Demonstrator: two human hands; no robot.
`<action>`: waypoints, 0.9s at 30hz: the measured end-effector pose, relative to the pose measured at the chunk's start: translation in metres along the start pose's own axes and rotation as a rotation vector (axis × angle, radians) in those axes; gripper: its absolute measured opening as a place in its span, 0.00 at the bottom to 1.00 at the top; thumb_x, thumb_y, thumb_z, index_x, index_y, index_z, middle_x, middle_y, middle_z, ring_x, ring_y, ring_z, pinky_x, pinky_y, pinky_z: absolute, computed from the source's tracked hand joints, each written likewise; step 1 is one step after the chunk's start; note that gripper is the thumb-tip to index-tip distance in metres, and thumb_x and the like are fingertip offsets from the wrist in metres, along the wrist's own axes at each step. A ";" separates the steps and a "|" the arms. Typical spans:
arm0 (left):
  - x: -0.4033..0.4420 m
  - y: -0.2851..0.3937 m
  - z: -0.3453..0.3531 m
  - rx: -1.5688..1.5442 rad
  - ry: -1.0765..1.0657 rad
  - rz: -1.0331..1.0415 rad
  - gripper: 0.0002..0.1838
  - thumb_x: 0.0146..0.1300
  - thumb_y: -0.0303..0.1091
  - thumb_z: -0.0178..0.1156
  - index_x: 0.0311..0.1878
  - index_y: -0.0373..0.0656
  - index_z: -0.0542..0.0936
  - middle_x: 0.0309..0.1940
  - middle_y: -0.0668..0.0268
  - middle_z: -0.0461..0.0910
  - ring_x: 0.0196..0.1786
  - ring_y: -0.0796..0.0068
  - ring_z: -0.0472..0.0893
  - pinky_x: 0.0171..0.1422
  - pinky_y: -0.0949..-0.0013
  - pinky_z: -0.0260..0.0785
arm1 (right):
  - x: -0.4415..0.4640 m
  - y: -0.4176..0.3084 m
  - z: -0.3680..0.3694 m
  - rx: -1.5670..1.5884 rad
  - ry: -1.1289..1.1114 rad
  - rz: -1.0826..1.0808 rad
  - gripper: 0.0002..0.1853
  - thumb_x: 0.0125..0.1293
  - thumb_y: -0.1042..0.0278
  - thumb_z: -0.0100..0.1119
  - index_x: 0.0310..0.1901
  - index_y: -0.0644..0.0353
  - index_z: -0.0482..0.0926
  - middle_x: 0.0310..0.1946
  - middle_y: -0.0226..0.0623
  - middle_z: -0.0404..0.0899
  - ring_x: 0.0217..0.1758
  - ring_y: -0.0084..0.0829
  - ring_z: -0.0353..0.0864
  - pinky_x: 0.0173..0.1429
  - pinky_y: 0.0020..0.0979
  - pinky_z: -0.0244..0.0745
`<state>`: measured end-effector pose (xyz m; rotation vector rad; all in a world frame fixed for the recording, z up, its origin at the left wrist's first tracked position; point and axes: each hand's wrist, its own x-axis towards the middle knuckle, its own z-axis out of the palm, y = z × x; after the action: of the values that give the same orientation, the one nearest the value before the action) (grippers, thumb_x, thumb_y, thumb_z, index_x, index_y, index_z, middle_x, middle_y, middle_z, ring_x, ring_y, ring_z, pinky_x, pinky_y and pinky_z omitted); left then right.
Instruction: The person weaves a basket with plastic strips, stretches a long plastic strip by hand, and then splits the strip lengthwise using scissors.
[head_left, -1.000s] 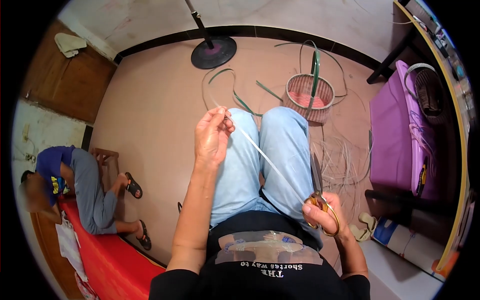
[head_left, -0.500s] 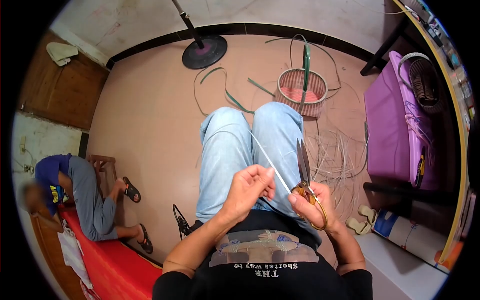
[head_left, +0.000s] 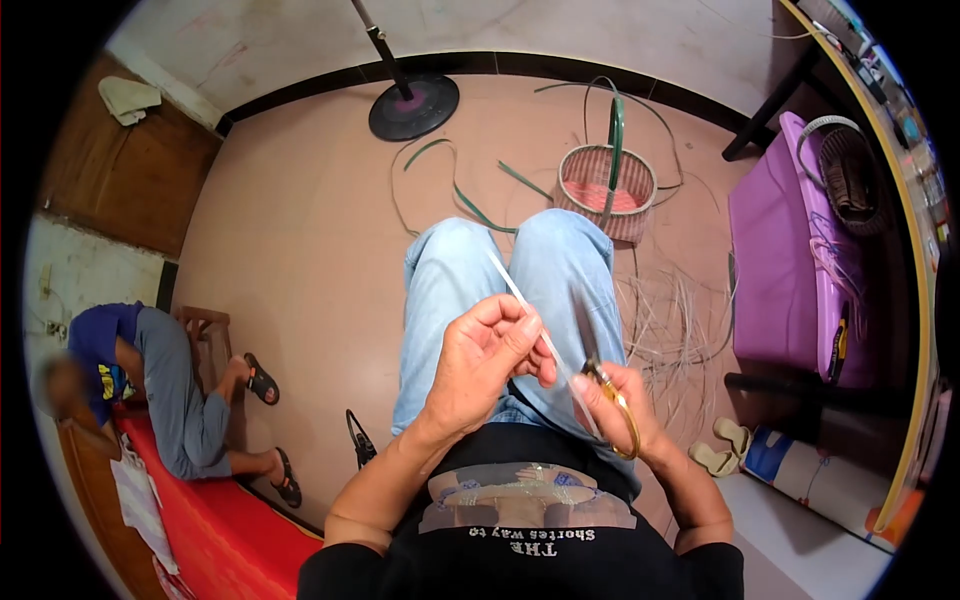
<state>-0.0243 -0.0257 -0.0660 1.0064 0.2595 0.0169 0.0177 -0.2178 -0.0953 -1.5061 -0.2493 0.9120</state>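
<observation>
A thin white plastic strip [head_left: 508, 281] runs slantwise above my lap. My left hand [head_left: 482, 362] pinches it between thumb and fingers. My right hand [head_left: 622, 402] grips a pair of scissors [head_left: 588, 345] with gold-coloured handles. Its dark blades point away from me and are smeared by motion, so I cannot tell how far apart they are. The strip's lower part passes beside my right thumb; whether the thumb presses on it is unclear. Both hands hover over the thighs of my blue jeans [head_left: 440, 300].
A woven basket [head_left: 630, 222] with a green handle stands beyond my knees. Loose strips [head_left: 670, 320] litter the floor to the right, near a purple bin [head_left: 775, 250]. A round black stand base [head_left: 415, 108] is at the back. At left, a person [head_left: 175, 390] leans over a red bench [head_left: 215, 520].
My left hand has moved slightly up and left along the strip. The scissors have tilted left, and my right hand has shifted a little left.
</observation>
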 end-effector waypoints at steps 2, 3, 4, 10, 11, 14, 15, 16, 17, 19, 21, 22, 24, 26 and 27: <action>0.002 0.002 -0.001 0.045 0.025 0.054 0.07 0.72 0.31 0.52 0.40 0.36 0.73 0.30 0.61 0.78 0.27 0.72 0.81 0.31 0.72 0.77 | -0.003 -0.004 0.004 -0.079 -0.065 -0.027 0.17 0.70 0.63 0.57 0.25 0.63 0.73 0.17 0.21 0.64 0.23 0.13 0.59 0.24 0.22 0.56; 0.003 0.003 -0.001 0.074 0.041 0.084 0.08 0.72 0.31 0.52 0.40 0.36 0.72 0.30 0.61 0.78 0.27 0.72 0.82 0.31 0.72 0.77 | -0.005 -0.009 0.005 -0.146 -0.098 -0.029 0.16 0.70 0.64 0.57 0.25 0.64 0.73 0.17 0.21 0.64 0.23 0.13 0.59 0.24 0.23 0.55; 0.004 0.003 -0.002 0.103 0.056 0.113 0.08 0.72 0.31 0.52 0.40 0.36 0.72 0.30 0.61 0.78 0.26 0.72 0.82 0.30 0.72 0.78 | -0.007 -0.011 0.006 -0.212 -0.130 -0.031 0.16 0.70 0.65 0.56 0.25 0.65 0.73 0.17 0.21 0.63 0.23 0.13 0.58 0.24 0.24 0.55; 0.002 0.010 -0.001 0.203 0.129 0.163 0.08 0.72 0.30 0.52 0.40 0.33 0.71 0.30 0.62 0.75 0.29 0.68 0.85 0.33 0.69 0.81 | -0.010 -0.009 0.001 -0.209 -0.179 -0.050 0.20 0.67 0.60 0.60 0.23 0.65 0.70 0.15 0.26 0.62 0.21 0.17 0.58 0.23 0.28 0.55; 0.001 0.010 0.000 0.214 0.127 0.171 0.09 0.72 0.30 0.52 0.40 0.33 0.71 0.30 0.62 0.75 0.29 0.67 0.85 0.33 0.69 0.81 | -0.010 -0.009 0.002 -0.205 -0.176 -0.058 0.20 0.66 0.59 0.61 0.23 0.65 0.69 0.14 0.27 0.62 0.21 0.18 0.58 0.23 0.29 0.55; 0.000 0.009 0.003 0.237 0.121 0.191 0.09 0.72 0.30 0.52 0.40 0.32 0.71 0.30 0.61 0.75 0.29 0.67 0.85 0.32 0.69 0.81 | -0.010 -0.008 0.002 -0.255 -0.152 -0.101 0.21 0.66 0.59 0.61 0.23 0.66 0.68 0.13 0.32 0.61 0.19 0.20 0.57 0.22 0.31 0.56; 0.000 0.009 0.003 0.239 0.123 0.196 0.09 0.72 0.30 0.52 0.40 0.32 0.71 0.30 0.61 0.75 0.29 0.67 0.85 0.32 0.70 0.81 | -0.010 -0.008 0.003 -0.284 -0.141 -0.105 0.21 0.66 0.59 0.61 0.22 0.66 0.68 0.12 0.32 0.61 0.18 0.21 0.57 0.22 0.32 0.56; 0.000 0.009 0.003 0.241 0.125 0.201 0.09 0.72 0.30 0.52 0.40 0.32 0.71 0.30 0.61 0.75 0.29 0.67 0.85 0.32 0.70 0.81 | -0.010 -0.007 0.003 -0.312 -0.129 -0.109 0.21 0.66 0.59 0.61 0.22 0.67 0.68 0.12 0.33 0.61 0.18 0.21 0.57 0.22 0.32 0.56; 0.000 0.009 0.003 0.247 0.120 0.206 0.09 0.72 0.30 0.52 0.40 0.32 0.71 0.30 0.61 0.75 0.29 0.67 0.85 0.32 0.70 0.81 | -0.010 -0.006 0.003 -0.340 -0.119 -0.113 0.22 0.65 0.59 0.61 0.22 0.67 0.68 0.11 0.34 0.60 0.17 0.22 0.57 0.21 0.33 0.56; -0.001 0.009 0.003 0.261 0.110 0.216 0.09 0.72 0.30 0.52 0.40 0.32 0.71 0.30 0.61 0.75 0.29 0.67 0.85 0.32 0.70 0.80 | -0.010 -0.012 0.003 -0.394 -0.107 -0.125 0.22 0.65 0.59 0.62 0.21 0.67 0.68 0.11 0.35 0.60 0.17 0.23 0.58 0.21 0.33 0.57; 0.000 0.009 0.003 0.254 0.112 0.213 0.09 0.72 0.30 0.51 0.40 0.32 0.71 0.30 0.61 0.75 0.29 0.67 0.85 0.32 0.70 0.80 | -0.011 -0.018 0.004 -0.426 -0.092 -0.127 0.22 0.65 0.59 0.62 0.21 0.66 0.68 0.11 0.35 0.60 0.16 0.23 0.58 0.21 0.33 0.57; 0.000 0.008 0.003 0.250 0.112 0.211 0.09 0.72 0.30 0.51 0.40 0.32 0.71 0.30 0.60 0.75 0.29 0.67 0.85 0.32 0.70 0.80 | -0.012 -0.022 0.005 -0.431 -0.083 -0.124 0.22 0.64 0.59 0.62 0.21 0.66 0.68 0.11 0.35 0.60 0.16 0.23 0.58 0.21 0.33 0.57; 0.001 0.008 0.003 0.252 0.106 0.210 0.09 0.72 0.30 0.51 0.40 0.32 0.71 0.30 0.60 0.75 0.29 0.68 0.85 0.32 0.70 0.80 | -0.011 -0.022 0.004 -0.440 -0.075 -0.123 0.22 0.64 0.58 0.63 0.21 0.66 0.68 0.11 0.36 0.60 0.16 0.23 0.58 0.21 0.33 0.57; 0.001 0.008 0.004 0.261 0.104 0.209 0.09 0.72 0.30 0.51 0.40 0.32 0.71 0.31 0.60 0.75 0.29 0.68 0.85 0.32 0.70 0.80 | -0.012 -0.020 0.002 -0.448 -0.078 -0.125 0.23 0.63 0.57 0.63 0.21 0.66 0.68 0.11 0.36 0.60 0.16 0.23 0.58 0.21 0.33 0.57; 0.001 0.008 0.004 0.268 0.104 0.208 0.09 0.72 0.30 0.51 0.40 0.32 0.71 0.31 0.60 0.75 0.29 0.68 0.85 0.32 0.70 0.80 | -0.011 -0.020 0.002 -0.454 -0.075 -0.134 0.23 0.63 0.57 0.64 0.21 0.66 0.68 0.11 0.36 0.60 0.16 0.24 0.58 0.21 0.33 0.57</action>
<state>-0.0211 -0.0245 -0.0571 1.2979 0.2552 0.2290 0.0160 -0.2199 -0.0720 -1.8453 -0.6385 0.8387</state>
